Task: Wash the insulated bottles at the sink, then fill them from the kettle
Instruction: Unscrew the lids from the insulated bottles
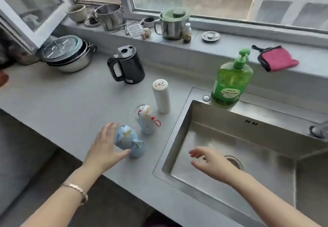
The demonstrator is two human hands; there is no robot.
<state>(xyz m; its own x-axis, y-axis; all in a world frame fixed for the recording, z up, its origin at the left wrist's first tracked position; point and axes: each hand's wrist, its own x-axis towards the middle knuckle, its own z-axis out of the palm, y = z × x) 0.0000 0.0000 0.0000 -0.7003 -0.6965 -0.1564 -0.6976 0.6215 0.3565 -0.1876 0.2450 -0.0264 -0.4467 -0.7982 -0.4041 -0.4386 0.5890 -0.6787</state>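
Left hand (106, 145), bracelet (78, 189) on its wrist, enters from 7 o'clock. Its fingers and thumb curl round the blue bottle (128, 140), which leans off upright on the counter (62, 102), not far from the front edge. Right hand (211, 161) hangs over the sink (178, 129) at 5 o'clock, fingers loosely spread, holding nothing. Second bottle (147, 120), with a red loop, stands just beside the blue one at its 1 o'clock. White bottle (160, 97) stands just beyond on the same line. Kettle (126, 65) sits further back at 11 o'clock, handle to the left. Risks, as judged: the three bottles stand close in a row, so a careless swing of the blue one could knock the second into the white. Its cloth-like cover may slip in a one-handed hold. A tilt toward 6 o'clock could send it off the counter. Room: the counter is open at 9 o'clock of the bottles, and the sink basin gives space below the right hand. Soap bottle (230, 83) stands on the sink rim at 1 o'clock, off the direct path.
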